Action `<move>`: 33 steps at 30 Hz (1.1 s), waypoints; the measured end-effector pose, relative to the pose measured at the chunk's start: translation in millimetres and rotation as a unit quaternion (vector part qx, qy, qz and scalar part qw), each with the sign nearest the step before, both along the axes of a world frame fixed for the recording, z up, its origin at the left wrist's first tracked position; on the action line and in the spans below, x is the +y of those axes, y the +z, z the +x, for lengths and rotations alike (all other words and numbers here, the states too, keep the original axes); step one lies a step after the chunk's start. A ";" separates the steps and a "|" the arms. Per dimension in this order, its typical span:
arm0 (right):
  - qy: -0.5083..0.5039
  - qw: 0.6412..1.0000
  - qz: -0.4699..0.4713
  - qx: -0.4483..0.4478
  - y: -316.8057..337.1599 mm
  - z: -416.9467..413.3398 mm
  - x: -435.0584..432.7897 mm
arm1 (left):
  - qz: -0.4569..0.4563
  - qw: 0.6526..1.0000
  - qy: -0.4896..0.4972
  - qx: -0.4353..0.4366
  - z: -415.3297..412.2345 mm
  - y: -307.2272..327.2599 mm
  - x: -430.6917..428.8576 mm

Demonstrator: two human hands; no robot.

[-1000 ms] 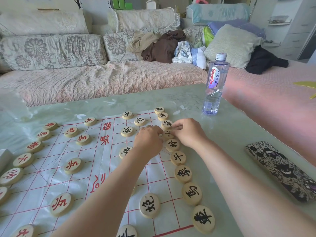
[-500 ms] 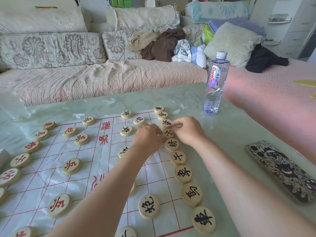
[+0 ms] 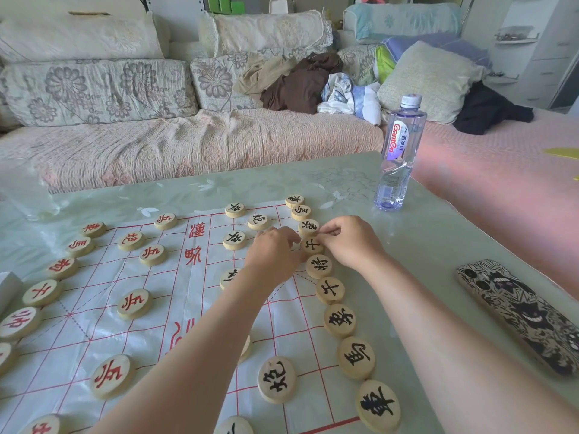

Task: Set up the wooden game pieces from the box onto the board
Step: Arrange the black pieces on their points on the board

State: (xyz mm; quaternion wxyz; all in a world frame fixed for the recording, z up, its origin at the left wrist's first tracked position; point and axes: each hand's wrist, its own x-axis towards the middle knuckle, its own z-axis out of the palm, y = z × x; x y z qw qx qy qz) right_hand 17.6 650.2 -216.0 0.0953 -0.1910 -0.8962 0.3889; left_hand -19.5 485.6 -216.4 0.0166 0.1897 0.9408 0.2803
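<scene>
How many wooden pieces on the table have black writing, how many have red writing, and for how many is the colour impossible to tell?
Black-writing pieces: 15
Red-writing pieces: 11
Unclear pieces (writing hidden by an arm or cut off by the frame edge): 2
Total: 28

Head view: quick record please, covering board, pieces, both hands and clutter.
board: red-lined sheet on the table
black pieces: column along its right edge, others inward
red pieces: column at left, others inward
left hand: curled fingers beside one black edge piece
right hand: fingertips at the same piece; grip unclear
off board: water bottle, phone
</scene>
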 end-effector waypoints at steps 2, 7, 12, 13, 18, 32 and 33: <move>0.007 1.000 -0.005 -0.019 1.5 1.3 0.6 | -0.001 1.000 -0.010 0.001 0.9 1.4 0.3; 0.019 1.000 -0.019 -0.015 -0.1 -0.9 0.1 | -0.009 1.000 -0.012 0.003 3.1 4.7 2.5; 0.029 0.999 -0.020 -0.009 -1.2 0.1 2.1 | -0.010 1.000 -0.005 0.008 3.7 2.9 2.7; 0.032 0.999 -0.020 -0.006 -1.3 0.6 2.4 | -0.009 1.000 -0.006 0.008 4.3 2.9 2.5; 0.054 0.998 -0.031 0.001 6.2 9.0 8.1 | -0.004 1.000 -0.014 0.025 11.5 8.2 -5.1; 0.132 0.989 -0.007 -0.061 14.5 37.5 16.2 | -0.020 0.998 -0.065 -0.010 32.1 8.4 -12.5; 0.131 0.989 -0.005 -0.063 14.7 37.6 16.0 | -0.019 0.998 -0.065 -0.006 32.6 8.5 -11.5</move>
